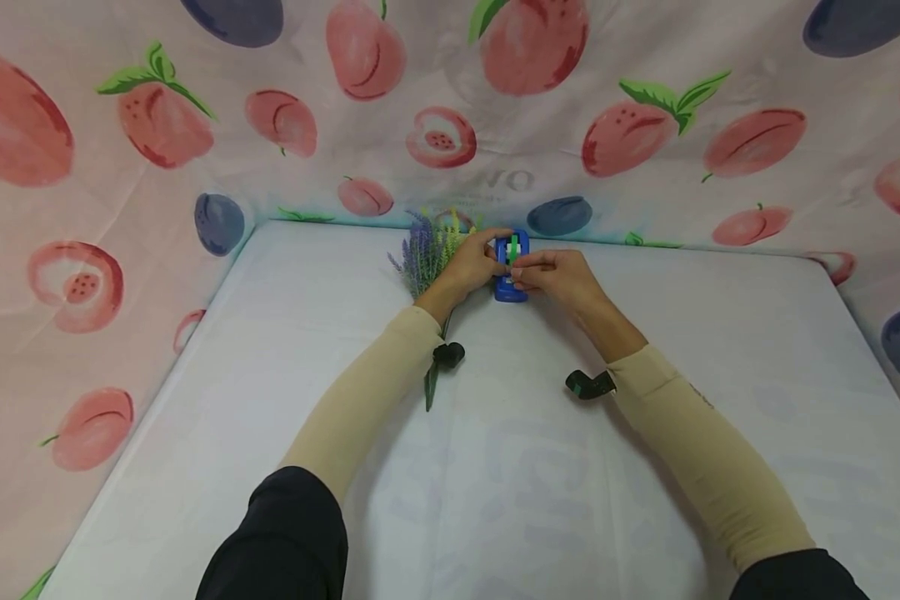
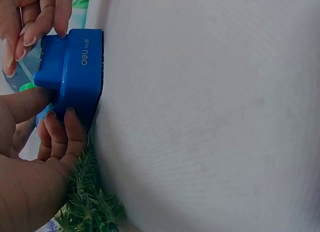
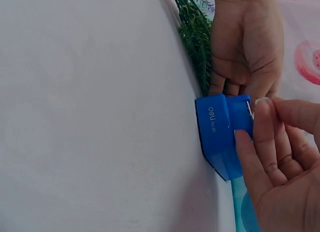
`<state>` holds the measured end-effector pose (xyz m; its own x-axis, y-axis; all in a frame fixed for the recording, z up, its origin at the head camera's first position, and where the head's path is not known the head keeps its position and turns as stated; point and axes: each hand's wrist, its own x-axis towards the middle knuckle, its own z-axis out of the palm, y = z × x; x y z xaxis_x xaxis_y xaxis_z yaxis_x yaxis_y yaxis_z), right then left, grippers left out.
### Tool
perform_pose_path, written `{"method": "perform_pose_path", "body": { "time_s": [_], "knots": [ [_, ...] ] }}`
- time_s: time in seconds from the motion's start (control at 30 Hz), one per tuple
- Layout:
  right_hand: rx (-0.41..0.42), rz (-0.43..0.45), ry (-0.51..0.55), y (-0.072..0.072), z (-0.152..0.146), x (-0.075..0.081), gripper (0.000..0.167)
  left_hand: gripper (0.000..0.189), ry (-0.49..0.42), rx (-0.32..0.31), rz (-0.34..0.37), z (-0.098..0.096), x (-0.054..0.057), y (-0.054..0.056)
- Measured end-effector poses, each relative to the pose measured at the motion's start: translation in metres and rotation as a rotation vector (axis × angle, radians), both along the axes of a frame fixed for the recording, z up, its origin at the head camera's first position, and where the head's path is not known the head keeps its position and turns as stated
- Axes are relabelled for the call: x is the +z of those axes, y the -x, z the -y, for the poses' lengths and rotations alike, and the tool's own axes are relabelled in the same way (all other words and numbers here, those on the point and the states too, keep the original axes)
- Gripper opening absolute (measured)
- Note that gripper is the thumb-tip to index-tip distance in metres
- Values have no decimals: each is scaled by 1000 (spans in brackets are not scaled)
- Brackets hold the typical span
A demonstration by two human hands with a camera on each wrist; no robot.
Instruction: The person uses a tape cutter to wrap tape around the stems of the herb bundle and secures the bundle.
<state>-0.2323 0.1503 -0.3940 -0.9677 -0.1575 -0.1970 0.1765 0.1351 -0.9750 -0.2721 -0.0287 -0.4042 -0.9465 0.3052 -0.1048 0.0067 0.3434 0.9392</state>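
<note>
A blue tape dispenser (image 1: 510, 293) with a green roll core (image 1: 513, 247) stands near the table's far edge. My left hand (image 1: 468, 268) grips it from the left; in the left wrist view the thumb lies over the top by the core and the fingertips press the side. From the right, my right hand (image 1: 566, 279) is at the dispenser's near end. In the right wrist view its thumb and index finger (image 3: 265, 122) pinch together beside the serrated cutter, apparently on the tape's end. The tape itself is mostly hidden by the fingers.
A bunch of artificial lavender (image 1: 423, 250), purple and yellow-green, lies left of the dispenser, partly under the left forearm. The white-covered table (image 1: 525, 467) meets a fruit-print curtain (image 1: 525, 108) at its back and sides.
</note>
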Motion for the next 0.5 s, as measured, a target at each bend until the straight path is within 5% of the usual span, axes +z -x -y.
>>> {"method": "perform_pose_path", "body": {
  "time_s": [0.3,0.5],
  "knots": [
    [13,-36,119,-2,1,-5,29,61,22,-16,-2,1,0,3],
    [-19,0,107,-2,0,-6,30,63,43,-19,0,1,3,7]
  ]
}}
